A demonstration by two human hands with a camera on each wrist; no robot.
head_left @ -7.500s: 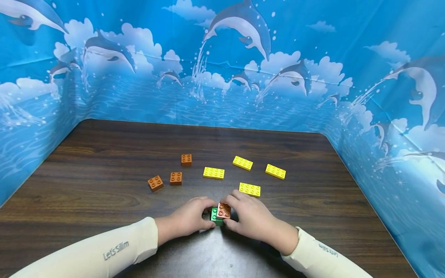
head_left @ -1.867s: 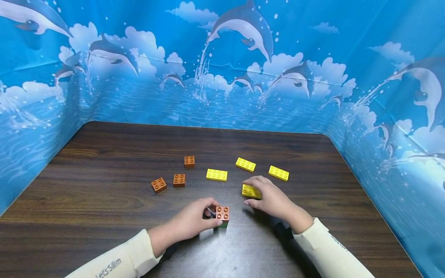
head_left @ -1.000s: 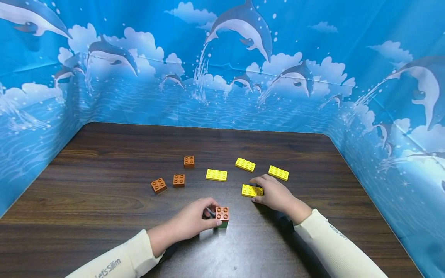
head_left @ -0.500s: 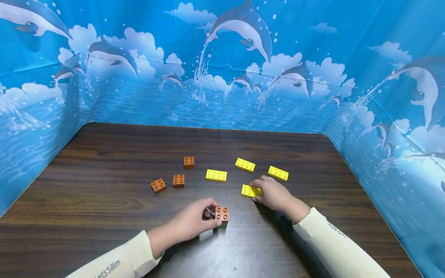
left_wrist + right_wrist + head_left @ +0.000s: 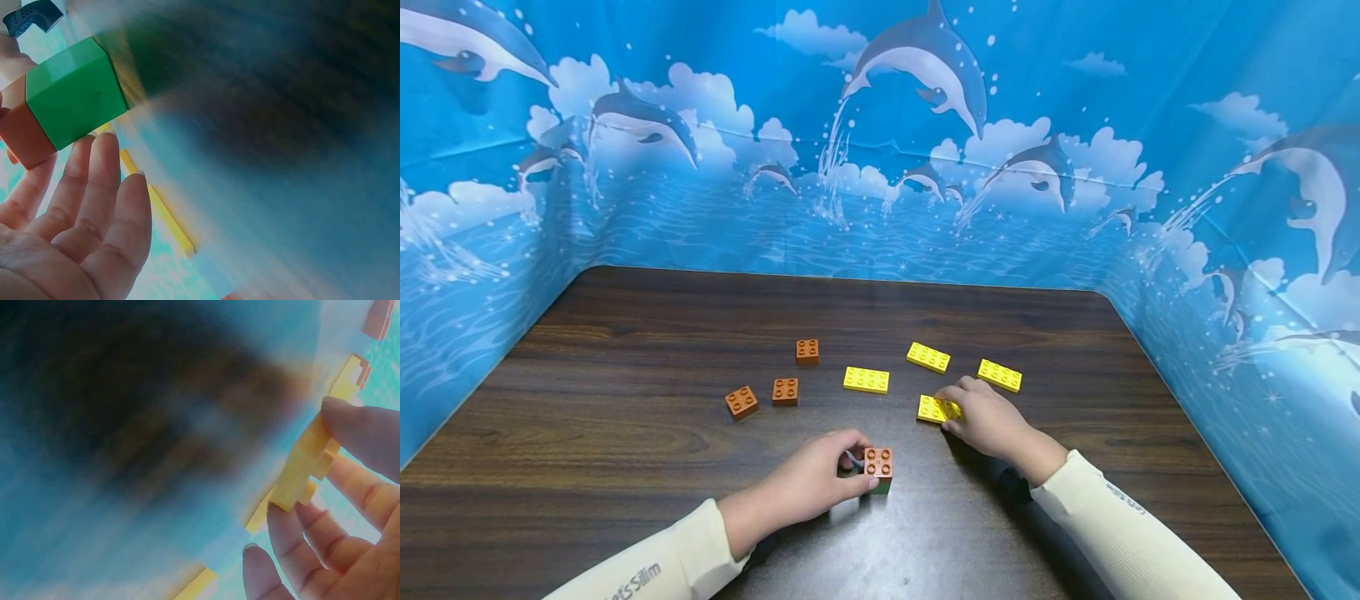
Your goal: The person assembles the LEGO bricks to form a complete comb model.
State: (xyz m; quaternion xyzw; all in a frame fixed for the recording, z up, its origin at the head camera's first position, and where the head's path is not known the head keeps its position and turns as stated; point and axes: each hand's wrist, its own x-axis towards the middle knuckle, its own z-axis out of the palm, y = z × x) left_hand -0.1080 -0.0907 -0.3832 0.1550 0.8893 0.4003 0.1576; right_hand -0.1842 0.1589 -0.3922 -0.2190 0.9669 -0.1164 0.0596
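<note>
Yellow brick [image 5: 929, 409]: flat, studded, seemingly smooth-sided, pinched in right grip [image 5: 990, 418].

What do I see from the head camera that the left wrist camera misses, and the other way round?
Only the head view: the large printed dolphin and the studs on top of the orange brick.
Only the left wrist view: the palm side of the left hand and a nearly whole side of the green brick.
Both: that hand at the stacked bricks, and at least one yellow brick.
</note>
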